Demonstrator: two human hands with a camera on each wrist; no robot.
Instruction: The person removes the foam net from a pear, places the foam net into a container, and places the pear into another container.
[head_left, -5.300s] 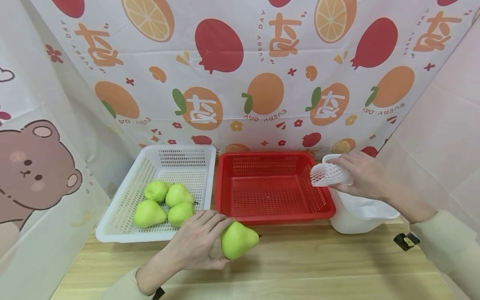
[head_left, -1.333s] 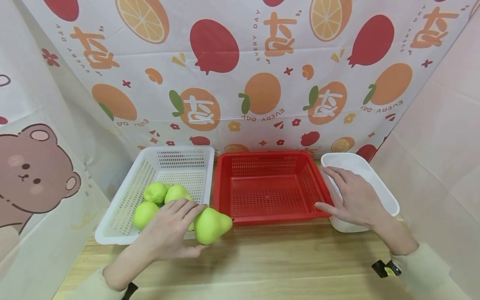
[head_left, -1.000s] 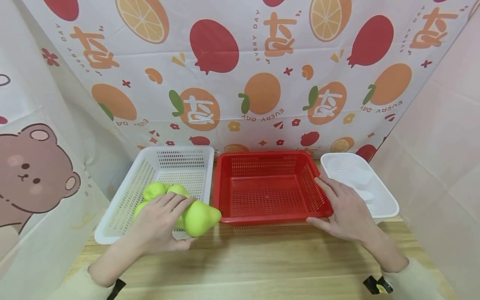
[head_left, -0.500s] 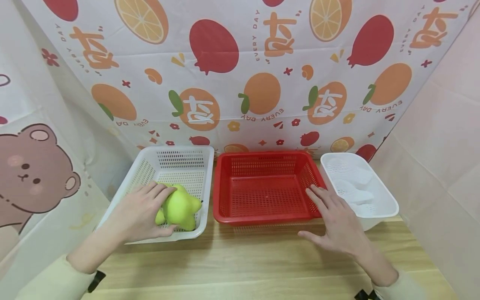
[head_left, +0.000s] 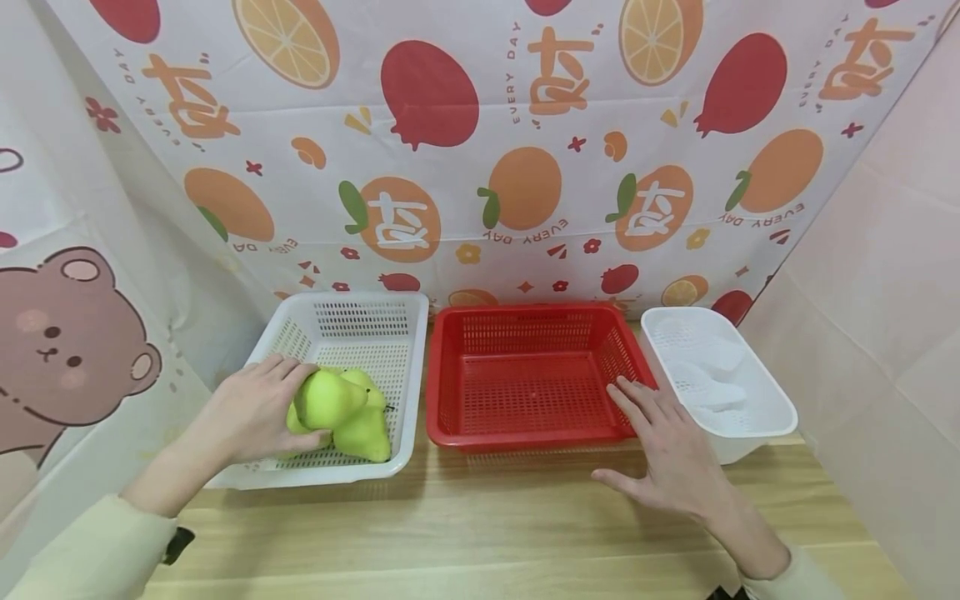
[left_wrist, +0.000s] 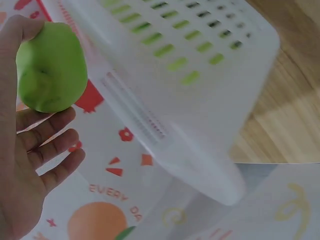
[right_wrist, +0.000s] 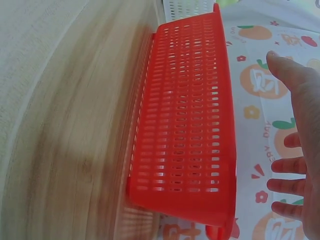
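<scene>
My left hand grips a green pear between thumb and fingers, over the front left part of the white basket. In the left wrist view, the held pear shows its blunt end, with the other fingers spread below it. More pears lie in the basket, partly hidden by the held one and my hand. My right hand holds nothing; its fingers are spread near the front right corner of the red basket, and the right wrist view shows the hand apart from it.
The red basket stands in the middle, right of the white one, and has nothing in it. A white bin on the right holds white foam nets. Wooden tabletop lies in front; a fruit-print curtain hangs behind.
My left hand has carried the pear leftward from before the red basket to over the white basket. My right hand has let go of a foam net at the bin and moved left, toward me.
</scene>
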